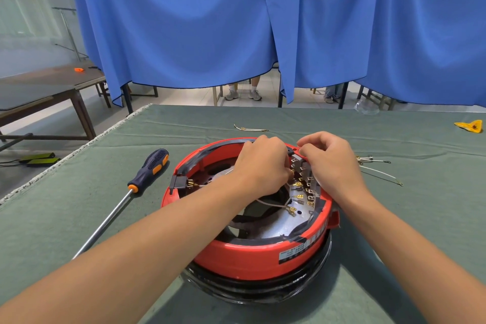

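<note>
Far to the left of the fingers lies a long screwdriver with a dark blue and orange handle and a shiny metal shaft (147,173). It rests flat on the green cloth worktop (79,218), well apart from both hands.

Right under the fingers sits a round red plastic shell (249,252). It is open on top, with silver metal and white wires inside. It stands on a black ring, in the middle of the worktop and close to the person.

The left hand (263,163) reaches into the shell from the left. Its fingers are curled tight and pinch a small brass clip (291,172). The clip sits at the edge of a grey metal block (302,173) with rows of brass tabs, between the two hands.

The right hand (331,163) lies over the right side of the block, at the red rim. Its fingers are curled too, but I cannot tell if they hold anything.

To the right of these fingers, some thin white wires (378,171) lie loose on the cloth. Far past them, near the back corner, lies a small yellow scrap (470,126).
</note>
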### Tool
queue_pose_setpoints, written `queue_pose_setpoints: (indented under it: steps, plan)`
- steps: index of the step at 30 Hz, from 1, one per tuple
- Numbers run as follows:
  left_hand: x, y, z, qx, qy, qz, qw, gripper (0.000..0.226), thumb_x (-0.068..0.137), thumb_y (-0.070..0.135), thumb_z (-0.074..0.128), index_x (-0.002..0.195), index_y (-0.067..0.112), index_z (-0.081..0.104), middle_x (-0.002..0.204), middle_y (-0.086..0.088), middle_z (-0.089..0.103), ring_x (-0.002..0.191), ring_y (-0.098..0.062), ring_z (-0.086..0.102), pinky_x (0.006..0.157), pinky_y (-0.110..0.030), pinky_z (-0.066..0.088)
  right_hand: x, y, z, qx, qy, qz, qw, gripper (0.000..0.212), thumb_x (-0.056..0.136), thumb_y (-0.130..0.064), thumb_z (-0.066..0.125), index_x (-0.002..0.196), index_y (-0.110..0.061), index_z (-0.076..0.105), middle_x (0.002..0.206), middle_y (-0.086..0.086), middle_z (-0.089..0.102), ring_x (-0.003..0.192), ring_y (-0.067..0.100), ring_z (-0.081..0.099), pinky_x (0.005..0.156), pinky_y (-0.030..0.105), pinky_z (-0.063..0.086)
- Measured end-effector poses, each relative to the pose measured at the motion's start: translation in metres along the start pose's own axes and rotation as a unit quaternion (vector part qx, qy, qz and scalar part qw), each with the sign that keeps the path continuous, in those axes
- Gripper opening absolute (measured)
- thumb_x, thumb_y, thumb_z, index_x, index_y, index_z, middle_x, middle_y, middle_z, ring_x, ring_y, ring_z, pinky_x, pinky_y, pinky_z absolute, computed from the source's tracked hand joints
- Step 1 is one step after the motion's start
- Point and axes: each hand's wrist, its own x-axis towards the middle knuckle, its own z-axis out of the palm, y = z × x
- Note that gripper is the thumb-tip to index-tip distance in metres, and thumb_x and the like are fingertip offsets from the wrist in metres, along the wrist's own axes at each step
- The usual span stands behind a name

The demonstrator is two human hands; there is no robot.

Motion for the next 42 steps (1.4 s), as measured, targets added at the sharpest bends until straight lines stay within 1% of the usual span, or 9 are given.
queue_pose_setpoints:
  steps: [4,9,14,19,22,29,32,36,42]
  plan:
    - [-0.0011,0.0017,0.0001,-0.004,0.006,0.009,1.0,0.016,0.086,0.019,0.061,0.086,0.007,0.072,0.075,-0.005,0.058,0.082,-0.024,0.05,0.071,-0.034,0.038,0.0,-0.0002,-0.0003,-0.015,0.006,0.002,1.0,0.012,0.083,-0.015,0.059,0.08,-0.026,0.065,0.081,-0.008,0.067,0.083,0.017,0.064,0.079,0.04,0.053]
    - [-0.0002,0.0003,0.0009,-0.013,-0.001,-0.004,1.0,0.016,0.087,0.02,0.062,0.087,0.01,0.074,0.086,-0.007,0.068,0.09,-0.026,0.057,0.083,-0.038,0.044,-0.0022,-0.0015,-0.0015,-0.061,0.014,-0.012,0.998,0.011,0.081,-0.02,0.06,0.08,-0.03,0.063,0.079,-0.012,0.066,0.082,0.014,0.063,0.074,0.034,0.05]
    - [-0.001,0.0017,0.0019,-0.009,0.012,0.007,1.0,0.016,0.086,0.018,0.06,0.087,0.008,0.073,0.084,-0.008,0.066,0.088,-0.027,0.055,0.078,-0.035,0.04,-0.0039,-0.0031,-0.0026,-0.083,0.016,-0.011,0.996,0.012,0.078,-0.018,0.063,0.081,-0.029,0.064,0.078,-0.016,0.065,0.081,0.01,0.061,0.068,0.028,0.041]
    - [-0.0002,0.0021,0.0003,0.006,0.016,0.004,1.0,0.015,0.084,0.017,0.061,0.077,0.009,0.071,0.064,0.001,0.047,0.078,-0.023,0.041,0.078,-0.035,0.036,-0.0035,-0.0035,-0.0037,-0.094,0.019,-0.012,0.995,0.014,0.077,-0.016,0.062,0.078,-0.03,0.063,0.076,-0.018,0.063,0.081,0.009,0.06,0.066,0.027,0.037]
    - [-0.0012,0.0054,-0.0004,0.009,0.008,0.002,1.0,0.02,0.082,0.014,0.061,0.062,0.012,0.057,0.057,0.002,0.037,0.072,-0.024,0.037,0.069,-0.033,0.032,-0.0033,-0.0029,-0.004,-0.094,0.019,-0.01,0.995,0.016,0.077,-0.015,0.062,0.076,-0.03,0.062,0.076,-0.018,0.064,0.082,0.01,0.061,0.069,0.027,0.039]
    - [0.0028,0.0023,0.0031,-0.027,0.013,-0.015,0.999,0.012,0.082,0.014,0.062,0.073,0.01,0.069,0.068,0.0,0.054,0.083,-0.026,0.049,0.083,-0.038,0.038,-0.0037,-0.0048,-0.0042,-0.093,0.01,-0.006,0.996,0.02,0.077,-0.012,0.065,0.072,-0.032,0.062,0.078,-0.018,0.066,0.084,0.01,0.064,0.078,0.032,0.049]
    - [0.0028,0.0032,0.0044,-0.036,0.012,-0.017,0.999,0.011,0.083,0.013,0.062,0.079,0.009,0.071,0.076,-0.005,0.06,0.088,-0.027,0.053,0.082,-0.038,0.038,-0.0042,-0.0047,-0.0045,-0.093,0.01,-0.005,0.996,0.02,0.077,-0.012,0.066,0.072,-0.032,0.061,0.078,-0.018,0.066,0.084,0.011,0.064,0.075,0.031,0.048]
    - [0.0053,0.0027,0.0054,-0.062,0.004,-0.035,0.997,0.012,0.082,0.013,0.064,0.072,0.008,0.067,0.065,-0.003,0.055,0.08,-0.029,0.055,0.073,-0.036,0.042,-0.0047,-0.0049,-0.0051,-0.081,0.005,0.004,0.997,0.021,0.078,-0.012,0.067,0.071,-0.031,0.062,0.078,-0.015,0.067,0.083,0.014,0.065,0.079,0.036,0.05]
    - [0.0046,0.0019,0.0037,-0.097,-0.01,-0.046,0.994,0.015,0.083,0.02,0.068,0.081,0.006,0.074,0.082,-0.009,0.068,0.088,-0.029,0.06,0.081,-0.04,0.048,-0.006,-0.0057,-0.0055,-0.09,0.0,-0.01,0.996,0.022,0.081,-0.012,0.066,0.072,-0.031,0.061,0.079,-0.016,0.066,0.083,0.012,0.063,0.074,0.032,0.047]
